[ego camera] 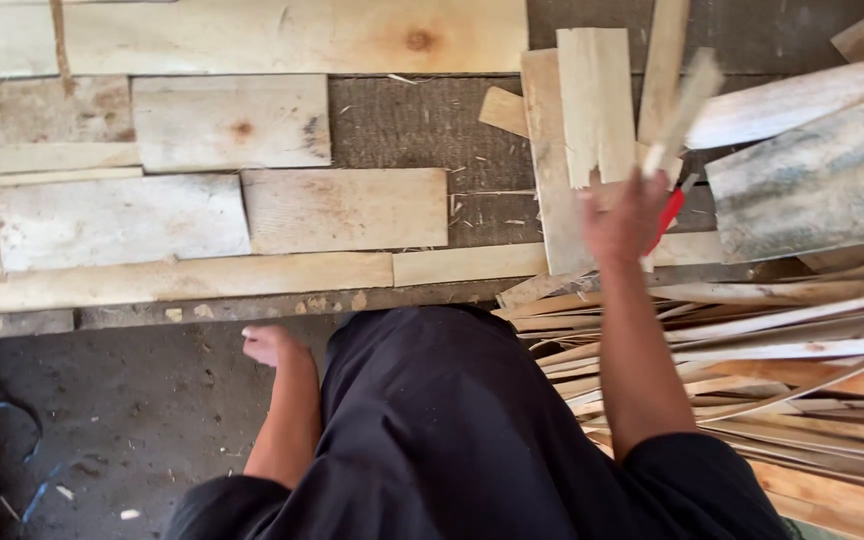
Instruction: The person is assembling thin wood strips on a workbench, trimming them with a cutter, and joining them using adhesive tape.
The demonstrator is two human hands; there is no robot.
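from up here the biggest thing i see is the workbench point(422, 120), a dark, worn top running across the upper frame, covered on its left with flat pale boards point(232, 120) laid side by side, their long edges running left to right. to the right sits a loose heap of wood offcuts point(792, 340), long thin strips fanned out, most pointing left to right, with wider planks leaning over them near the top corner. below the bench lies a grey concrete floor point(132, 420), and my own dark clothing point(452, 430) fills the bottom middle.

my right hand point(624, 215) is raised over the near edge of the heap, forearm stretched up and away from my body, back of the hand towards the camera. its fingers are closed round a thin wood strip point(680, 105), pale and blurred. the strip's long axis runs steeply upward, tilted a little to the right, its free end pointing away from me over the bench, its lower end at the hand. just beside that hand a red-handled tool point(668, 218) shows; whether the same fingers hold it i cannot tell.

my left hand point(270, 345) hangs low beside my leg, just under the front edge of the bench, curled into a loose fist, with nothing visible in it.
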